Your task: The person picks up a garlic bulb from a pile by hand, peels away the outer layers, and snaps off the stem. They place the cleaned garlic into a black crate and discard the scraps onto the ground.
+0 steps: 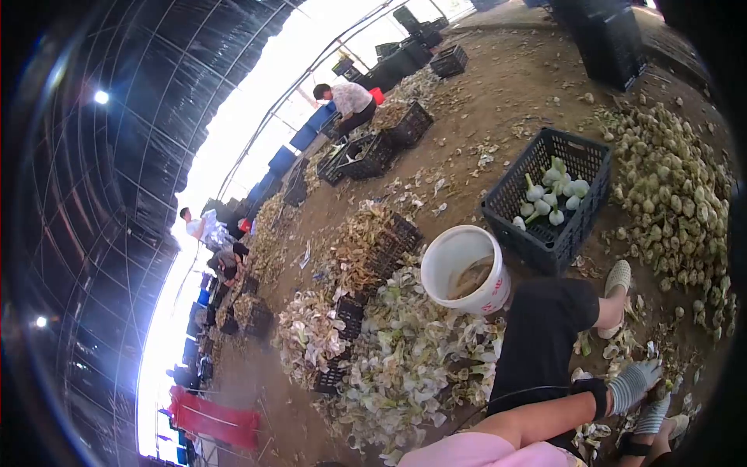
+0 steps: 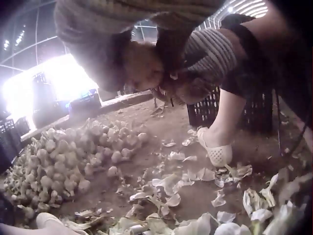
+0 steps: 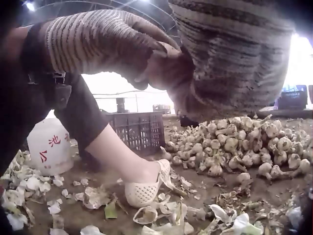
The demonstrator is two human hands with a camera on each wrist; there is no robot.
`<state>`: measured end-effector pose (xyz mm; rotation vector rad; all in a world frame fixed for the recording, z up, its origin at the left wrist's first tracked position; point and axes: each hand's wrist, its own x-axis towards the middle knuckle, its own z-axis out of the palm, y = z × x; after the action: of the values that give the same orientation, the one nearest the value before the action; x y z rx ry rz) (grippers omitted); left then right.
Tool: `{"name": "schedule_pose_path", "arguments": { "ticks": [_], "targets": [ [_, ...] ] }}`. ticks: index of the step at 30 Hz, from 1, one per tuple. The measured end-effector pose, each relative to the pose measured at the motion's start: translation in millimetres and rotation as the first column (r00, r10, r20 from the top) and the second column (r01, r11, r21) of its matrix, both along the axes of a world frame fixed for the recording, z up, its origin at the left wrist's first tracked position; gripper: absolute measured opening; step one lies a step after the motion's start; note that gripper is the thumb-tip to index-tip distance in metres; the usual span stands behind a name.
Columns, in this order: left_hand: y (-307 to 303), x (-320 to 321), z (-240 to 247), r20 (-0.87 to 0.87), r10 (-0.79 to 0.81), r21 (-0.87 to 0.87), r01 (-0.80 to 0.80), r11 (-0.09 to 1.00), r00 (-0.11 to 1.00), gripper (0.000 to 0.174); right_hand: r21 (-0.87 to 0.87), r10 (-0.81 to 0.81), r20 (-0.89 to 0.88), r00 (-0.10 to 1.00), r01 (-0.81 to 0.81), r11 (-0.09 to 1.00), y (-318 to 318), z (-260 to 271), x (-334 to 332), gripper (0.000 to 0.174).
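My left hand (image 1: 632, 387) and my right hand (image 1: 652, 419), both in grey-and-white striped knit gloves, meet low between my legs. Close up in the left wrist view, the left fingers curl round a rounded, pale brown garlic bulb (image 2: 143, 64), partly covered by the glove. The right hand (image 2: 208, 55) comes in from the other side, its bent fingers right up against the left ones. In the right wrist view my right glove (image 3: 234, 58) fills the upper right and overlaps the left fingertips; I cannot tell what its fingers grip.
A big heap of garlic bulbs (image 1: 669, 187) lies beyond my feet. Beside it stands a black crate (image 1: 572, 241) holding several white trimmed bulbs, then a white bucket (image 1: 447, 276). Peeled skins (image 1: 405, 366) cover the ground at my left. Other people work among crates farther back.
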<state>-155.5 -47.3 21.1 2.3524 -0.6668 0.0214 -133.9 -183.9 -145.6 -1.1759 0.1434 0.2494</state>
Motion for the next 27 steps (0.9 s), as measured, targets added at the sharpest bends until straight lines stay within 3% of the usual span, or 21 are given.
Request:
{"name": "schedule_pose_path", "arguments": {
  "ticks": [3, 8, 10, 12, 14, 15, 16, 17, 18, 19, 24, 25, 26, 27],
  "targets": [
    [-9, 0, -12, 0.019, 0.056, 0.139, -0.058, 0.989, 0.998, 0.043, 0.005, 0.006, -0.004, 1.0, -0.006, 1.0, -3, 5, 3, 0.025],
    [-5, -4, -9, 0.186, 0.067, 0.093, -0.085, 0.992, 0.98, 0.031, 0.034, 0.011, -0.003, 1.0, -0.011, 0.999, 3, 10, 13, 0.026],
    [8, 3, 18, -0.159, -0.097, 0.048, 0.106, 0.993, 0.982, 0.046, 0.045, 0.01, -0.006, 1.0, -0.01, 0.999, 4, 13, 14, 0.027],
    [19, 8, 37, -0.169, -0.085, -0.036, 0.08, 0.996, 0.982, 0.044, 0.052, 0.008, -0.016, 1.0, -0.007, 0.999, 2, 15, 13, 0.027],
    [30, 8, 76, -0.603, -0.032, -0.113, -0.046, 0.993, 0.797, 0.041, 0.053, 0.002, -0.031, 1.0, 0.0, 0.999, -4, 17, 9, 0.028],
    [6, 10, 13, -0.51, 0.037, -0.191, -0.156, 0.969, 0.859, 0.037, 0.051, -0.004, -0.039, 0.999, 0.006, 0.999, -9, 17, 6, 0.028],
    [-4, 13, -26, -0.512, 0.036, -0.195, -0.158, 0.968, 0.858, 0.037, 0.05, -0.008, -0.048, 0.999, 0.01, 0.999, -13, 18, 3, 0.028],
    [-10, 14, -47, -0.687, -0.353, -0.647, -0.313, 0.695, 0.636, 0.031, 0.046, -0.01, -0.058, 0.998, 0.013, 0.999, -17, 19, 0, 0.029],
    [-17, 14, -68, -0.522, -0.746, -0.784, -0.577, 0.229, 0.413, 0.026, 0.042, -0.011, -0.068, 0.998, 0.014, 0.999, -21, 19, -2, 0.029],
    [-22, 11, -64, -0.62, -0.591, -0.763, -0.572, 0.302, 0.516, 0.019, 0.041, -0.012, -0.078, 0.997, 0.015, 0.999, -23, 20, -4, 0.029],
    [-35, 9, -54, -0.714, -0.519, -0.69, -0.602, 0.403, 0.47, 0.022, 0.038, -0.046, -0.117, 0.992, 0.051, 0.998, -36, 24, -11, 0.03],
    [-36, -5, -38, -0.598, 0.032, -0.585, -0.464, 0.665, 0.801, 0.022, 0.04, -0.06, -0.125, 0.99, 0.066, 0.997, -39, 24, -13, 0.031],
    [-38, -13, -23, -0.098, 0.443, -0.322, -0.45, 0.833, 0.891, 0.022, 0.044, -0.076, -0.134, 0.988, 0.083, 0.996, -40, 23, -15, 0.031],
    [-56, -22, -34, -0.189, 0.503, -0.242, -0.536, 0.809, 0.843, 0.024, 0.046, -0.091, -0.148, 0.985, 0.099, 0.994, -43, 21, -20, 0.031]
  ]
}}
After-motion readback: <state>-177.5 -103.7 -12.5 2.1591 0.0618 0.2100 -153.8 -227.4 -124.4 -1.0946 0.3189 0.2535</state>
